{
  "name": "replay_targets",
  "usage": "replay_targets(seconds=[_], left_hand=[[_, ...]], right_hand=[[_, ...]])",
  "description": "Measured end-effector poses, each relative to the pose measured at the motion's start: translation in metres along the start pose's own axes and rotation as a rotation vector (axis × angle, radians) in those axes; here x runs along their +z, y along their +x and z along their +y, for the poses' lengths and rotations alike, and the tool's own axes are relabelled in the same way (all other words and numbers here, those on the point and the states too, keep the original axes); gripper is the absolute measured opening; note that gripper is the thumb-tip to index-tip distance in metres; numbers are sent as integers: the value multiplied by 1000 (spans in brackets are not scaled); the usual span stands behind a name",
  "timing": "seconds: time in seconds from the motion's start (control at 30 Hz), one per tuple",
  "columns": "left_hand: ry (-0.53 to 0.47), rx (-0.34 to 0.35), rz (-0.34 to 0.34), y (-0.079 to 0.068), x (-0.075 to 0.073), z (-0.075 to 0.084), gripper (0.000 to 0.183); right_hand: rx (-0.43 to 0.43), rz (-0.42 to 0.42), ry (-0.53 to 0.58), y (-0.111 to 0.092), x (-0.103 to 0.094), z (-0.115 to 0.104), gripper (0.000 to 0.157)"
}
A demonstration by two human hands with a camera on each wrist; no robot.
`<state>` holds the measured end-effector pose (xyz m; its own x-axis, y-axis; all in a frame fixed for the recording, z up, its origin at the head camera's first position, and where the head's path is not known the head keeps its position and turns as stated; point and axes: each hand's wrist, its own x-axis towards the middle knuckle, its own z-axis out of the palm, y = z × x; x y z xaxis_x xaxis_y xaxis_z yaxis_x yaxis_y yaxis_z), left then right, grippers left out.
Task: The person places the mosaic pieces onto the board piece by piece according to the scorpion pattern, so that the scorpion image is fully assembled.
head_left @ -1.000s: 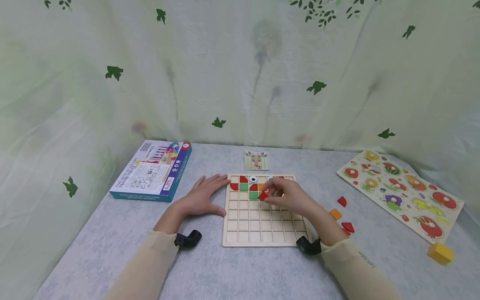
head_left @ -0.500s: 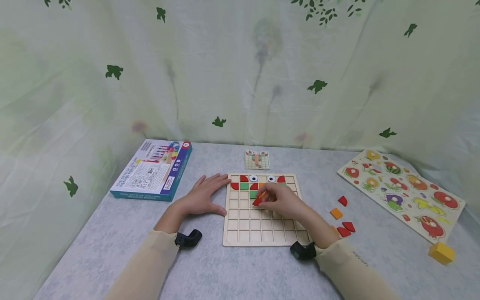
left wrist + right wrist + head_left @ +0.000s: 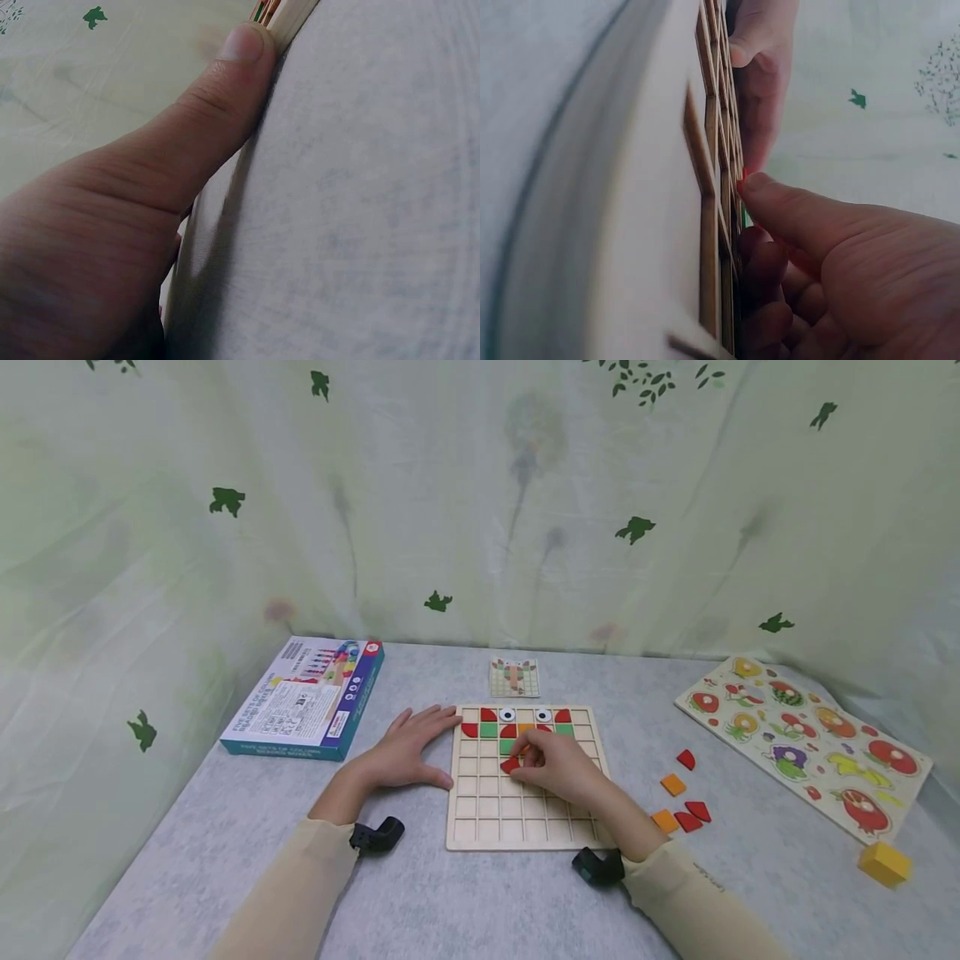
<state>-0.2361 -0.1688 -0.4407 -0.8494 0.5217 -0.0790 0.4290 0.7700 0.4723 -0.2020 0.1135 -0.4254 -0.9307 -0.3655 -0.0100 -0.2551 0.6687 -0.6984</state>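
A wooden grid board [image 3: 487,831] lies flat in the middle of the table. Its upper rows hold red quarter-circle tiles, green square tiles [image 3: 487,730], an orange square and two eye tiles [image 3: 543,716]. Over the board, my right hand [image 3: 558,770] pinches a red quarter-circle tile [image 3: 510,765] between thumb and fingers, just below a green square. The right wrist view has the thumb [image 3: 787,206] on the tile's red edge, and more red shows inside the curled fingers. My left hand [image 3: 401,752] is spread at the board's left edge, its thumb [image 3: 232,82] against the side.
Behind the board lies a small pattern card [image 3: 514,678]. Loose red tiles [image 3: 686,760] and orange square tiles [image 3: 673,785] lie to the right. A fruit puzzle board [image 3: 806,743] and yellow block [image 3: 885,865] are farther right; a box [image 3: 303,702] stands at left.
My right hand has moved left and down over the board with the red tile, uncovering the right eye tile and an orange tile on the table. The left hand stays put.
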Motion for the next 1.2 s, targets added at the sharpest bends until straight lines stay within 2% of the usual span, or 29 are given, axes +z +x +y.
replay_targets(seconds=[0.27,0.53,0.7,0.83,1.2], left_hand=[[-6,6,1,0,0,-1,109],[-14,3,8,0,1,0,108],[-11,14,15,-1,0,1,108],[-8,8,8,0,0,1,108],[-1,1,6,0,0,-1,109]], right_hand=[[15,5,-25,1,0,0,24],[-39,-68,-43,-2,-4,1,13],[-70,-79,-64,-2,-5,1,15],[-83,-78,-83,-3,-4,3,16],[-45,-25,-110,-2,1,2,11]])
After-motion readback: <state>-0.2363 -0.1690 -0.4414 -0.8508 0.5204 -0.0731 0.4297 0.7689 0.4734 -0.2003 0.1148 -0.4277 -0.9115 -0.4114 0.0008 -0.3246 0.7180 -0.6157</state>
